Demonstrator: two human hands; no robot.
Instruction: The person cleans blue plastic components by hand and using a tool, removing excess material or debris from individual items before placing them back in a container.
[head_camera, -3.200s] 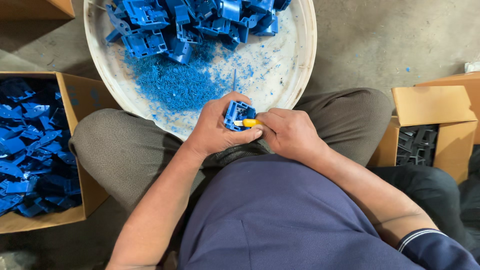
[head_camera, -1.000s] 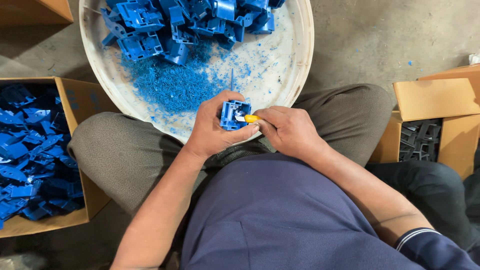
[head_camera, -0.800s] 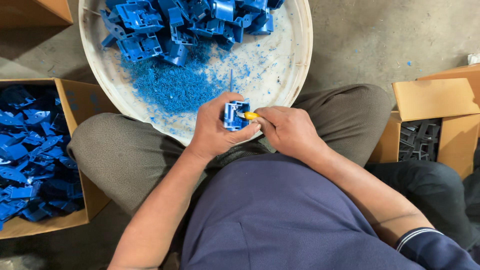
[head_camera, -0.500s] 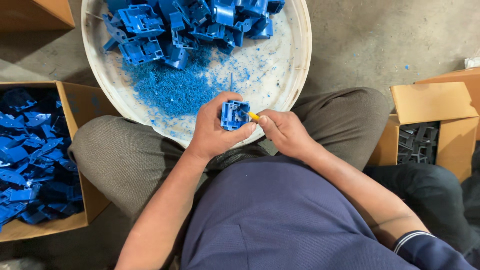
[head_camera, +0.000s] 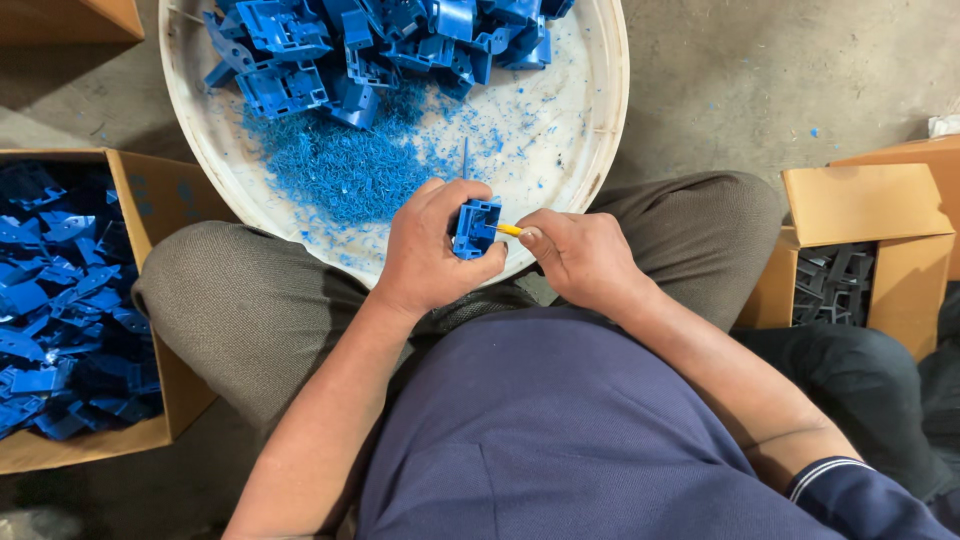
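Since a moment earlier, your right hand (head_camera: 580, 258) drew slightly back from the blue plastic part (head_camera: 474, 228), fingers pinched on a yellow-handled tool (head_camera: 510, 231) touching it. Your left hand (head_camera: 432, 245) curled tightly around the part, above the white tray's (head_camera: 600, 120) near rim.

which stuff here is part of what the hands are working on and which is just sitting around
In hand:
- left hand grips a blue plastic part
- right hand holds a yellow-handled tool against it
- white round tray with blue shavings and piled blue parts

Lying about:
- left cardboard box of blue parts
- right cardboard box of dark parts
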